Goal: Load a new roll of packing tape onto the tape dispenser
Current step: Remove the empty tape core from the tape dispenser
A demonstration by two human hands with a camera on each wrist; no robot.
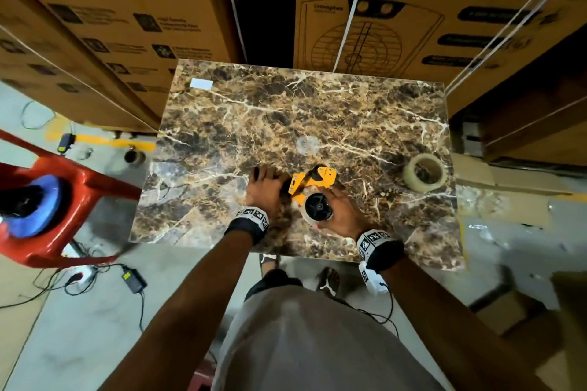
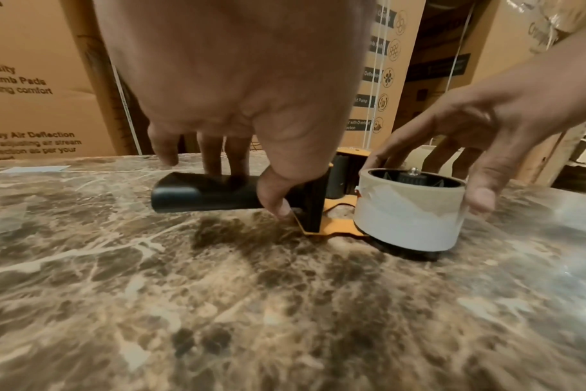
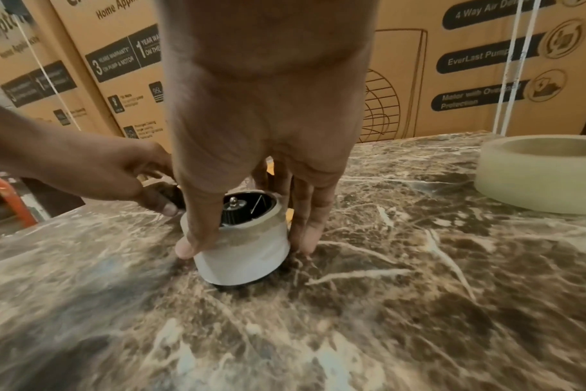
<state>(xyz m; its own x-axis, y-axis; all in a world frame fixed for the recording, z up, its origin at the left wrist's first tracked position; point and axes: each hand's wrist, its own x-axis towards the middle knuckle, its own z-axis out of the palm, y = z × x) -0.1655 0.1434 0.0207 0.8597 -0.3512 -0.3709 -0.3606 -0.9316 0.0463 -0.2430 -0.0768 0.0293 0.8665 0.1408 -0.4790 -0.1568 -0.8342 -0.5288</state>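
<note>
The tape dispenser [image 1: 309, 187] is lying on its side on the marbled tabletop [image 1: 317, 111], near the front edge, its orange frame flat on the stone. On its black hub [image 2: 415, 181] a spent cardboard core [image 2: 408, 211] is sitting upright, with torn white remnants clinging to its wall; the hub's spokes and centre screw are showing inside the core's open top.

The left hand [image 1: 263, 189] is holding the black handle [image 2: 204, 194], its grip clamped there with the thumb at the near side and the fingers curled over the far side. The right hand [image 1: 341, 211] is reaching down over the core, its grip closed around it: the thumb [image 3: 193, 232] is pressing the near wall and the fingers [image 3: 305, 219] are lying against the far wall, tips at the tabletop.

The new roll of tape [image 1: 424, 173] is resting flat on the tabletop, well apart to the right of the dispenser, its hollow centre facing up with only the tabletop showing through. A small white label [image 1: 201, 83] is lying at the far left corner. Printed cardboard cartons [image 1: 111, 25] are standing behind the tabletop, and a red chair [image 1: 47, 200] is standing on the floor to the left.
</note>
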